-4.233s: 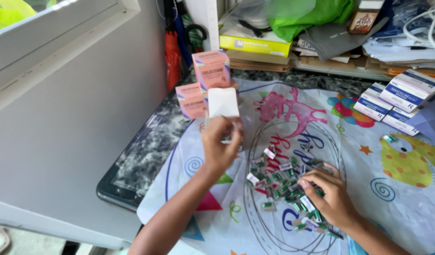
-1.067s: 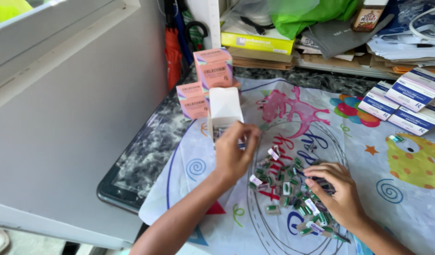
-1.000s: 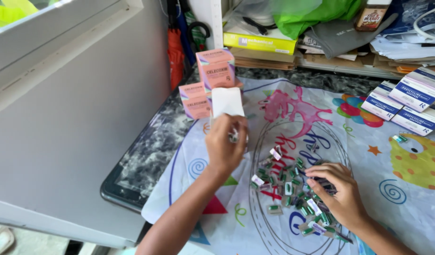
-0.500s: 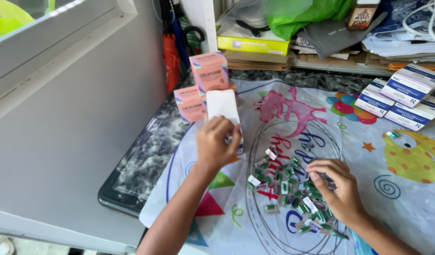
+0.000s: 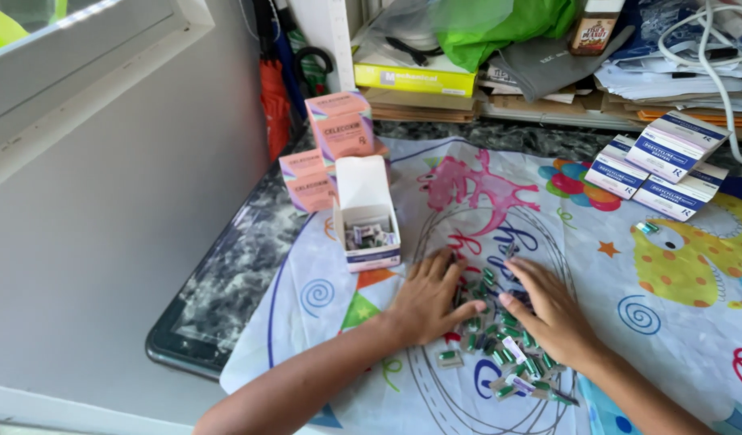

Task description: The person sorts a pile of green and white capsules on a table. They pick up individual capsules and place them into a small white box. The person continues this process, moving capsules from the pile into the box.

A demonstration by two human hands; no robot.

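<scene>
A heap of small green-and-white packets [image 5: 500,338] lies low on the printed cloth [image 5: 669,322], at about six o'clock in the view. Both hands rest flat on that heap. The left hand [image 5: 430,298] lies palm down on its near-left edge, fingers spread and pointing toward one o'clock, thumb stretched out to the right; it grips nothing. The right hand [image 5: 548,310] lies palm down just beside it, fingers apart and pointing toward eleven o'clock, its fingertips close to the left thumb but not plainly touching. It too is flat and holds nothing. Packets show between the two hands and spill out below the right wrist toward five o'clock.

At about eleven o'clock from the left hand stands a small white box [image 5: 366,216], its lid flap tipped up and back, with a few of the same packets inside. It stands apart from the hands. Behind it, at eleven to twelve o'clock, pink boxes [image 5: 338,129] are stacked, two low and one taller. Over at two o'clock, white-and-blue boxes [image 5: 665,165] lie in a loose overlapping row on the cloth. The cloth covers a dark speckled counter [image 5: 218,282], bare along its left side. At the back, twelve o'clock, a yellow box [image 5: 415,79] lies under a green bag [image 5: 508,24], with piled papers [image 5: 677,80] to the right.
</scene>
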